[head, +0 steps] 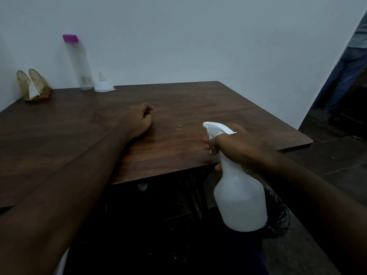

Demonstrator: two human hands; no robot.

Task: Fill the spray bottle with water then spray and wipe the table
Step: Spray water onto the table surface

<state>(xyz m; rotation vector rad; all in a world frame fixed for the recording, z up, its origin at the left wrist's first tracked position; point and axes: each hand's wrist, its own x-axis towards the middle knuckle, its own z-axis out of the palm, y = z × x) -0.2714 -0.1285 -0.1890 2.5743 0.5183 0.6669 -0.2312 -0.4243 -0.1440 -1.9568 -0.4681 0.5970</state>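
Note:
My right hand [236, 147] grips the neck of a white spray bottle [241, 197], fingers on the trigger, nozzle pointing left over the front edge of the dark wooden table [198, 108]. The bottle hangs just in front of the table edge. My left hand [142, 118] rests on the tabletop in a loose fist; nothing shows in it. A few pale specks lie on the wood between my hands. At the back left stand a tall clear bottle with a purple cap [79, 64] and a white funnel [103, 85], upside down.
A gold napkin holder [33, 86] with a white napkin sits at the table's back left corner. A bin with a black liner [278, 215] stands under my right arm. A person's legs [345, 76] show at the far right, past the wall.

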